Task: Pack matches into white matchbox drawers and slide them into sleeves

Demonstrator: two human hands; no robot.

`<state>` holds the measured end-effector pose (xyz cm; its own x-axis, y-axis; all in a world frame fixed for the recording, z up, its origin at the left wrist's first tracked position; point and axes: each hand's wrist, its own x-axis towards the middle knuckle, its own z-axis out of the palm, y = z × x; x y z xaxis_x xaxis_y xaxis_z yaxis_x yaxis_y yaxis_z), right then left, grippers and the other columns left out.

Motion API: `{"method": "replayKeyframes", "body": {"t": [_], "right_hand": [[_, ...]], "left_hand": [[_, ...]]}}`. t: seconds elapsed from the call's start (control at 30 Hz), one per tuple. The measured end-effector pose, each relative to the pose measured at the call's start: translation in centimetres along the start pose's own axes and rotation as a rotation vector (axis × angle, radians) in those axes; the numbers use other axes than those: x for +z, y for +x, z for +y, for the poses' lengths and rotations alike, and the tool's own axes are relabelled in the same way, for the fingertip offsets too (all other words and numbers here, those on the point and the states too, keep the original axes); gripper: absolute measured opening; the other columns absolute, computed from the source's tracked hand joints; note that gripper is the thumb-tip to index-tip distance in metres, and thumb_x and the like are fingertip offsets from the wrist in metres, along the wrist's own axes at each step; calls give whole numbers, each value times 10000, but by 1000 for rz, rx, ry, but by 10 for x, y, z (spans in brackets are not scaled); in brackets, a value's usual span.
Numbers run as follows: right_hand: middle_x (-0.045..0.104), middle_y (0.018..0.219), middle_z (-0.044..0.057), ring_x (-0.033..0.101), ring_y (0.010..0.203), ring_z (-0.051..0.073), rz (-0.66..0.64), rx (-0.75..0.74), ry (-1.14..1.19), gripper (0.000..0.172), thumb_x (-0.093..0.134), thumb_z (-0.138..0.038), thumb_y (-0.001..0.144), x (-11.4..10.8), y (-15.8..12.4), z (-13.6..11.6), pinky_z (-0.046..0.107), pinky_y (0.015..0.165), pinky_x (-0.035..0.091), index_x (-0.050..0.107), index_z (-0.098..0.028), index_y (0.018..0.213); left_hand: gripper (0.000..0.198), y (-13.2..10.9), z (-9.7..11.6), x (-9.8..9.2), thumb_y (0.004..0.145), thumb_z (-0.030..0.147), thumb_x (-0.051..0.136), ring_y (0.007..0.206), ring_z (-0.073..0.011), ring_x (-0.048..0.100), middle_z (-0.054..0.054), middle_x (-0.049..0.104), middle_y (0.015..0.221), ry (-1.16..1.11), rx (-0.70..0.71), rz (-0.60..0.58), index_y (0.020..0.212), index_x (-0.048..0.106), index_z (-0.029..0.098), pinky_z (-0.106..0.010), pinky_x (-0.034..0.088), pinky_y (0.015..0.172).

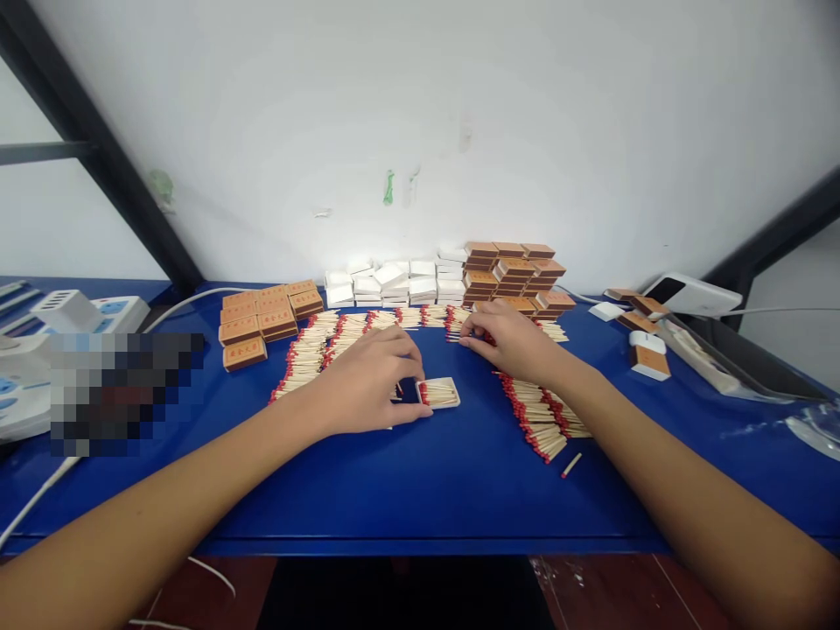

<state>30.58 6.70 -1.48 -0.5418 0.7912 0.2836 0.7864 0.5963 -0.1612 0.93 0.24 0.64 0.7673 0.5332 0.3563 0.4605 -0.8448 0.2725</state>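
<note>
A small white matchbox tray [447, 402] with red-tipped matches inside lies on the blue table. My left hand [371, 376] is curled at its left end, with thumb and fingertips at the two sides of that end. Farther back and to the right, my right hand [515, 341] has its thumb and fingers drawn together on loose matches [452, 322] in the back row. Just what sits between those fingertips is partly hidden. Matches in rows [305, 359] curve round on the left, and more matches [542, 420] lie under and beside my right forearm.
White trays [394, 282] are stacked along the wall, beside piled orange-brown matchboxes [502, 273]. Other matchboxes [259, 317] stand at the left. A power strip [122, 315] with cables occupies the far left; a white device [696, 295] rests at the right. One stray match [571, 465] lies near the front.
</note>
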Motion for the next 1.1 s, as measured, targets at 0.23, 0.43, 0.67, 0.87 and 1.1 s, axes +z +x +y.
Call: {"method": "replayKeyframes", "body": {"t": [0.23,0.43,0.67,0.87,1.1], "right_hand": [[664,987,116,581,967,299,2,26,-1,183,610,-333,1054,-2,-1,-5,416,842,438,713,-214,960],[662,982,117,589,976,299,15,25,-8,190,606,-326,1060,-2,0,-6,420,849,443,710,-206,955],[663,967,108,598,974,301,56,11,-11,158,615,-310,1046,1,0,-1,435,866,473,702,-224,947],[678,953,105,610,975,304,79,-2,-24,146,615,-284,1042,-2,0,-2,431,859,479,698,-232,935],[693,892,89,620,924,290,98,42,-18,171,604,-268,1032,-8,1,-8,415,830,464,687,-235,886]], "left_hand": [[253,0,1,1,925,412,872,1153,-293,677,-92,761,1123,-9,-5,-5,997,792,183,-476,528,1072],[246,1,4,2,958,420,835,1119,-284,682,-87,761,1114,-22,-7,46,1010,778,186,-464,540,1039],[247,-1,5,8,940,409,861,1134,-280,683,-82,764,1115,-25,-22,50,1001,785,182,-453,547,1046],[254,-1,3,11,935,419,861,1132,-284,688,-74,773,1110,-12,-12,62,999,779,187,-482,534,1079],[261,-2,2,13,933,424,859,1144,-301,684,-82,776,1117,-3,-52,52,1005,786,184,-497,531,1068]]}}
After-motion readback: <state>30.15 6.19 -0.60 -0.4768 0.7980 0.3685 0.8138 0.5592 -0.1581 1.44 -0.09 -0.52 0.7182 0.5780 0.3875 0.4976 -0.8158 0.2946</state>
